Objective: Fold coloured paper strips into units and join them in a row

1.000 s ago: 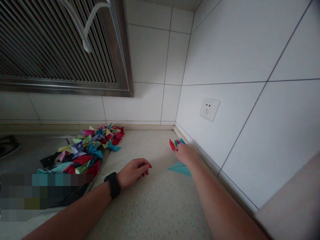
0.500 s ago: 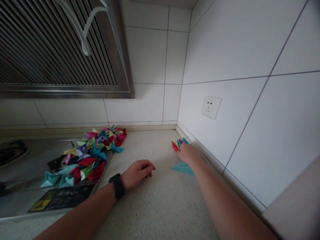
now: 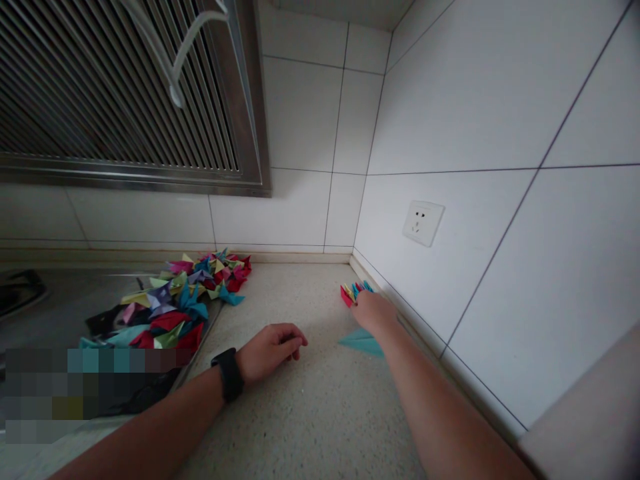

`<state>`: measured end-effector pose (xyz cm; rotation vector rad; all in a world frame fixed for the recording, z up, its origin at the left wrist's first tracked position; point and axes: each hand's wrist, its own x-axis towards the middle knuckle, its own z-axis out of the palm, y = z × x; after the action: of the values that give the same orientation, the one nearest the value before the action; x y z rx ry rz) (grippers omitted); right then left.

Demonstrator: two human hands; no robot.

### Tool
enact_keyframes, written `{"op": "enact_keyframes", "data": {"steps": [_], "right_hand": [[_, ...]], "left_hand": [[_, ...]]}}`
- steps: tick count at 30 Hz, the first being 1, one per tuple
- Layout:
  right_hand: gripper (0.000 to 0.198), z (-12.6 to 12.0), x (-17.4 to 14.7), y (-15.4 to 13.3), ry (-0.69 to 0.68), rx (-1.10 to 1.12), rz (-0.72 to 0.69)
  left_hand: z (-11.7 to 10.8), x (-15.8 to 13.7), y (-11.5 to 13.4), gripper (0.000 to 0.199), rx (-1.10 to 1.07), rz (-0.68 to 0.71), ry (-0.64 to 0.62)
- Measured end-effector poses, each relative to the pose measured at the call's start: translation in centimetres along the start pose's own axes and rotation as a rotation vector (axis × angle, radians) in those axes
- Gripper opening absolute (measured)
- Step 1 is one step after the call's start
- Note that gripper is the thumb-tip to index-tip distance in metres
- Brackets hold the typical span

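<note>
My right hand (image 3: pixel 376 311) reaches toward the back corner, its fingers around a small row of colourful folded papers (image 3: pixel 346 295) in red, yellow and blue. Most of those fingers are hidden behind the hand. Under the wrist and beside it lies a teal folded paper (image 3: pixel 361 342), flat and pointed at its left end. My left hand (image 3: pixel 273 350), with a black watch (image 3: pixel 229 375) on the wrist, rests on the counter. Its fingers are loosely curled in, and I see nothing in them.
On the left, a heap of origami paper pieces (image 3: pixel 163 300) spreads over the steel hob (image 3: pixel 95 290) and the edge of the speckled counter (image 3: pixel 295 427). A slatted range hood (image 3: pixel 263 133) hangs above. The tiled wall with a socket (image 3: pixel 423 223) bounds the right side.
The view has tilted slightly. Both hands keep nearly the same place and pose. A pixelated patch now covers the lower left, hiding part of the hob and heap.
</note>
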<state>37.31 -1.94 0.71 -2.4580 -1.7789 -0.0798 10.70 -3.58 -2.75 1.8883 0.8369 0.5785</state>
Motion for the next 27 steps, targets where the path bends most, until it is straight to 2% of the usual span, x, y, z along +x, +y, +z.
{"op": "enact_keyframes", "data": {"steps": [18,27], "right_hand": [[0.043,0.4,0.26,-0.13,-0.004,-0.003,0.009],[0.038,0.62,0.45,0.02,-0.012,0.002,-0.008]], "left_hand": [[-0.04,-0.05,-0.14,0.031,0.028,0.033,-0.005],[-0.04,-0.09,0.03,0.032,0.061,0.034,-0.01]]}}
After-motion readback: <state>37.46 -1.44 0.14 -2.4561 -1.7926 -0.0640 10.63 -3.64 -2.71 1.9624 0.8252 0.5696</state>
